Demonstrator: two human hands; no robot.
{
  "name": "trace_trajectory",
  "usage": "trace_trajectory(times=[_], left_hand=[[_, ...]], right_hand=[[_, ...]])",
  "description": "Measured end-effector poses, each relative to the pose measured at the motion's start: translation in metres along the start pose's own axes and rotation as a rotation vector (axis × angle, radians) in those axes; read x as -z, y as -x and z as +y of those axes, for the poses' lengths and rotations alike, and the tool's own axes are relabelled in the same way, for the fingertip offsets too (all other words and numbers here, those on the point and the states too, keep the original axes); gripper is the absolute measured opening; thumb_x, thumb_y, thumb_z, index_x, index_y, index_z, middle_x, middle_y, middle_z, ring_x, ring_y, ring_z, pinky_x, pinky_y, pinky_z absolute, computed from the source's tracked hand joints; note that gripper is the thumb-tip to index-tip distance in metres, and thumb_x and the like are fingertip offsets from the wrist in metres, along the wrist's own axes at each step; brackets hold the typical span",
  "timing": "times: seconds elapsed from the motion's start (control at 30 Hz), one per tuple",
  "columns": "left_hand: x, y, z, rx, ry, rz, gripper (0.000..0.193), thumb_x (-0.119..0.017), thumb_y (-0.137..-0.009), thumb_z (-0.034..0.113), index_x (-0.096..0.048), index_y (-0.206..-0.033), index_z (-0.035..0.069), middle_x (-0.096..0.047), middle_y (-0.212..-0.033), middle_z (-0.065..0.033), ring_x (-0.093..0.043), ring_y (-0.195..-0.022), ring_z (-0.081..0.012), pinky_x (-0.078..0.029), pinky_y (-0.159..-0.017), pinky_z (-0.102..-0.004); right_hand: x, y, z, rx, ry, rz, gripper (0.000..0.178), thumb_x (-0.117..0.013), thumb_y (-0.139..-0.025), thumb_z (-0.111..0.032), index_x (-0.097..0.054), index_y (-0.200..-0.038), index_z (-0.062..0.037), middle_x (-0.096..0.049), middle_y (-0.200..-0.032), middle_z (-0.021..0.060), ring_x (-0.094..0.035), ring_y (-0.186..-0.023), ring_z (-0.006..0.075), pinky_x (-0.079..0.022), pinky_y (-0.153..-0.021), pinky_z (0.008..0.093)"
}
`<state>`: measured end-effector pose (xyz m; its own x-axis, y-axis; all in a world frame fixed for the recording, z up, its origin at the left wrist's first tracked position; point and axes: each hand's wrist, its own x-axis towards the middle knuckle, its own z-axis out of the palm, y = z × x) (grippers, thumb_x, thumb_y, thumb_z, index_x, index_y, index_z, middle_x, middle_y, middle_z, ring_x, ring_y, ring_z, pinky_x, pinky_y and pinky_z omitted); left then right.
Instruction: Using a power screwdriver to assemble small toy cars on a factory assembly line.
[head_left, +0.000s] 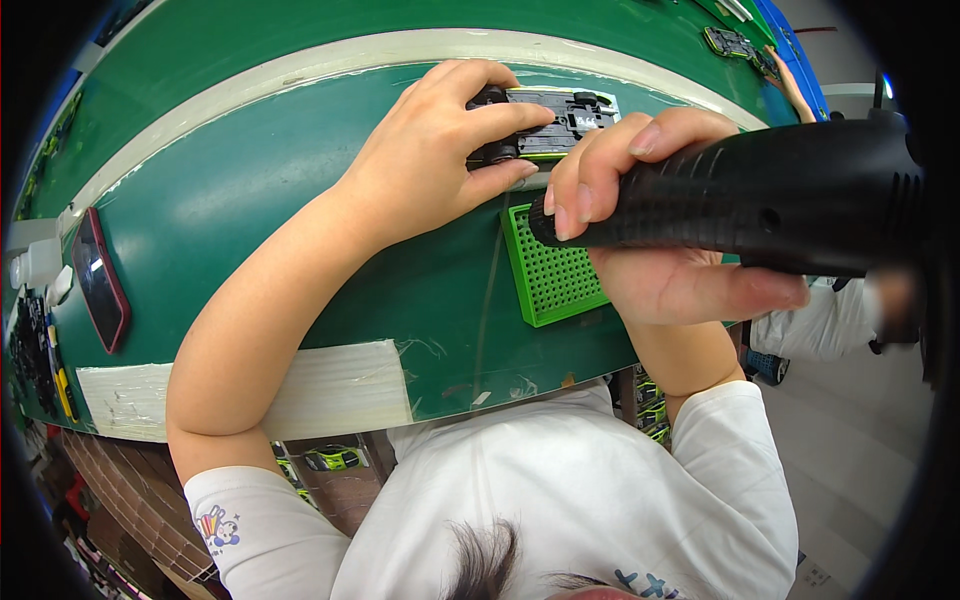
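A toy car (560, 117) lies upside down on the green table, its black underside up and a strip of green bodywork along its near edge. My left hand (455, 135) grips it around the wheel end, thumb on the near side and fingers over the base. In my right hand (650, 190) is a black electric screwdriver (790, 195), fingers wrapped round its barrel. The tool looms large toward the right and hides part of the table. Its bit cannot be made out. A green perforated tray (556, 272) sits just nearer than the car, partly covered by my right hand.
A red-edged phone (100, 280) lies at the left, beside pens and small tools (58, 360). A pale strip (400, 48) curves across the table. Another person's hand (790, 85) is by another upturned toy car (732, 43) at far right. Green toy cars (335, 458) show below the table edge.
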<state>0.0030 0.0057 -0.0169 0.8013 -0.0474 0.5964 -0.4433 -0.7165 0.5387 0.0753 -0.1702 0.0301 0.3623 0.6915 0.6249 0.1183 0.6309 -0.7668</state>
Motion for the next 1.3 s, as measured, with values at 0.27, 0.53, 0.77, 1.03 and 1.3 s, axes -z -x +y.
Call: trace_trajectory(times=[0.27,0.53,0.77,1.03,1.3], left_hand=[[0.009,0.004,-0.007,0.003,0.042,-0.018,0.062,-0.083,-0.071,0.021,-0.060,-0.127,0.011,-0.058,-0.119,-0.0153,-0.056,-0.112,-0.0334,-0.048,-0.094,-0.0419],[0.031,0.002,-0.015,0.323,0.196,-0.263,0.071,-0.086,-0.070,0.032,-0.050,-0.121,-0.003,-0.064,-0.108,-0.0213,-0.064,-0.101,-0.0332,-0.051,-0.089,-0.0380],[0.031,0.002,-0.017,0.321,0.215,-0.264,0.070,-0.085,-0.070,0.031,-0.050,-0.120,-0.003,-0.064,-0.109,-0.0216,-0.063,-0.102,-0.0337,-0.051,-0.090,-0.0382],[0.028,0.002,-0.017,0.308,0.255,-0.258,0.065,-0.085,-0.072,0.029,-0.051,-0.118,-0.002,-0.064,-0.104,-0.0203,-0.063,-0.097,-0.0334,-0.051,-0.086,-0.0391],[0.027,0.003,-0.019,0.294,0.270,-0.256,0.065,-0.086,-0.071,0.029,-0.051,-0.116,-0.001,-0.061,-0.104,-0.0195,-0.060,-0.100,-0.0340,-0.049,-0.086,-0.0407]], right_hand=[[-0.008,0.001,-0.003,-0.066,0.014,0.074,0.109,-0.047,-0.059,-0.098,-0.046,-0.114,-0.0039,-0.060,-0.084,0.0128,-0.060,-0.068,0.0217,-0.051,-0.064,0.0349],[-0.011,0.006,0.005,-0.032,0.020,0.099,0.119,-0.038,-0.051,-0.103,-0.049,-0.108,0.0002,-0.049,-0.098,0.0036,-0.059,-0.069,0.0167,-0.050,-0.058,0.0278],[-0.005,-0.003,-0.005,-0.041,0.053,0.075,0.108,-0.040,-0.064,-0.098,-0.046,-0.113,-0.0022,-0.058,-0.083,0.0133,-0.058,-0.066,0.0214,-0.051,-0.062,0.0352],[0.007,-0.044,-0.023,0.032,0.026,-0.093,0.110,-0.039,-0.068,-0.097,-0.049,-0.124,-0.0034,-0.057,-0.091,0.0118,-0.057,-0.072,0.0201,-0.048,-0.066,0.0341],[-0.016,-0.080,-0.007,-0.002,0.080,0.075,0.108,-0.034,-0.070,-0.097,-0.053,-0.118,-0.0017,-0.059,-0.086,0.0132,-0.059,-0.071,0.0220,-0.049,-0.067,0.0341]])
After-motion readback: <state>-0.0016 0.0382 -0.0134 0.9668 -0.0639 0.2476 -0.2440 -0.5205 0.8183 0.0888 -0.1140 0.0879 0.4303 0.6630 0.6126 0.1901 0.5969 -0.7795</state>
